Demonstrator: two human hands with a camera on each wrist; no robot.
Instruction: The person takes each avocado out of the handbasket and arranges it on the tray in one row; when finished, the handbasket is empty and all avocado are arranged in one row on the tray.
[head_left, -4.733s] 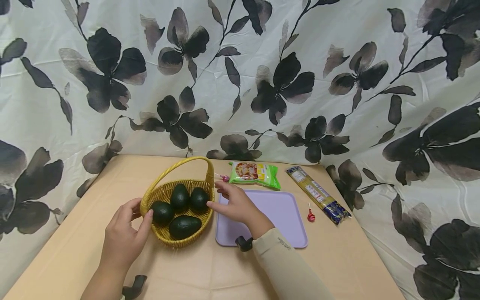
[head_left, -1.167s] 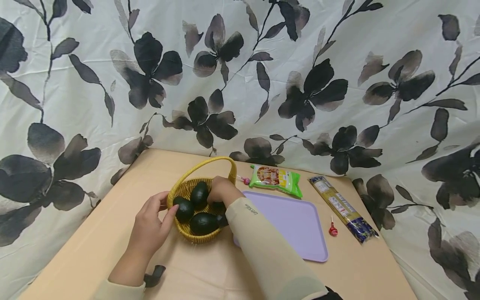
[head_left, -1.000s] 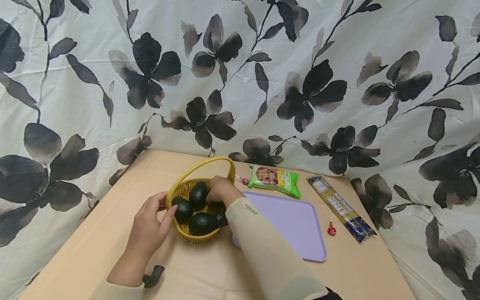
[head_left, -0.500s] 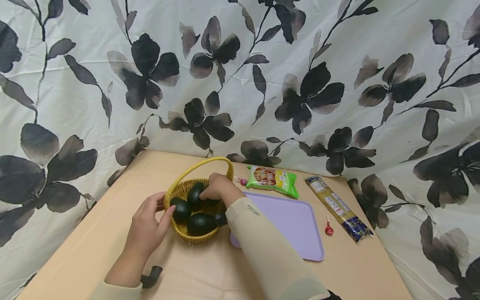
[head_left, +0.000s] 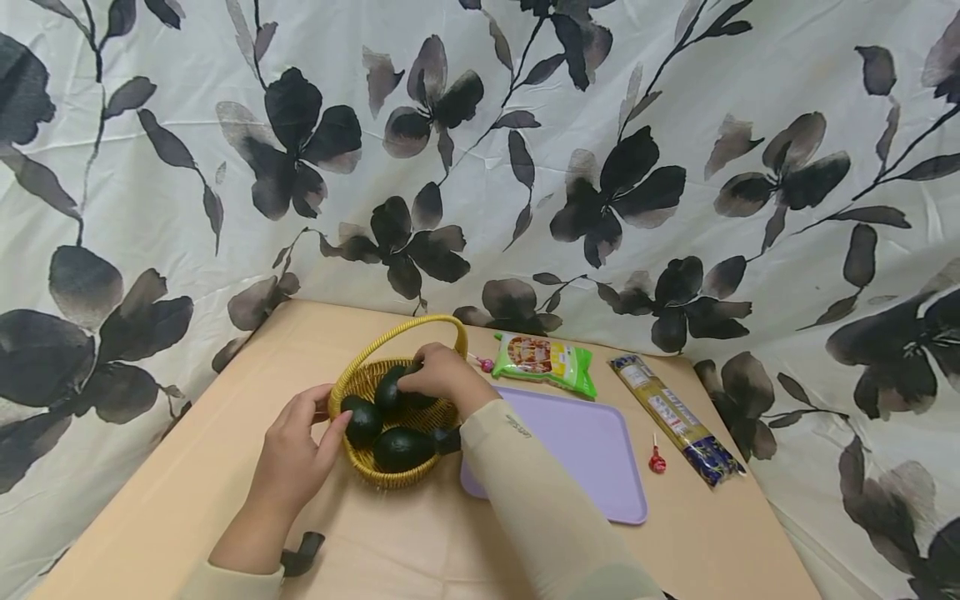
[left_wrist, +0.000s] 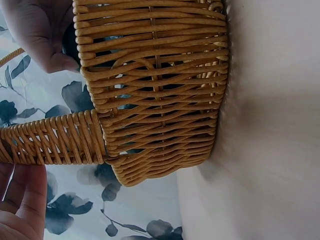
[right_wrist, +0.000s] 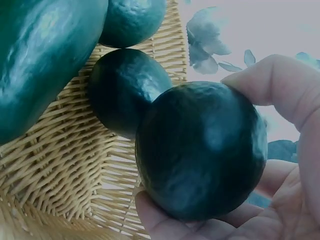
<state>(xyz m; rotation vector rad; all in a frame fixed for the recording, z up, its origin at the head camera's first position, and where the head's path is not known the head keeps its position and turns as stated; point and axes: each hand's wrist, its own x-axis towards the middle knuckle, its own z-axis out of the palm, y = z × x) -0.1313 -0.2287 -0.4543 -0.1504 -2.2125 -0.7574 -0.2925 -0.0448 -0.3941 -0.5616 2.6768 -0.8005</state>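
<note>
1. Head view: the left hand (head_left: 296, 450) holds the yellow, woven wicker basket (head_left: 386, 478), thumb and fingers on either side of its arched handle (left_wrist: 60, 140)
2. The right hand (head_left: 447, 377) grips a dark-green, bumpy-skinned, rounded avocado (right_wrist: 200, 150) within the basket; whether it touches its neighbour is unclear
3. The step in hand seems to be grasping one avocado while the basket is kept steady
4. Next, a lift would call for clearing the rim, handle and other avocados (head_left: 405, 448)
5. A lilac, rectangular tray (head_left: 592, 450) lies beside the basket
</note>
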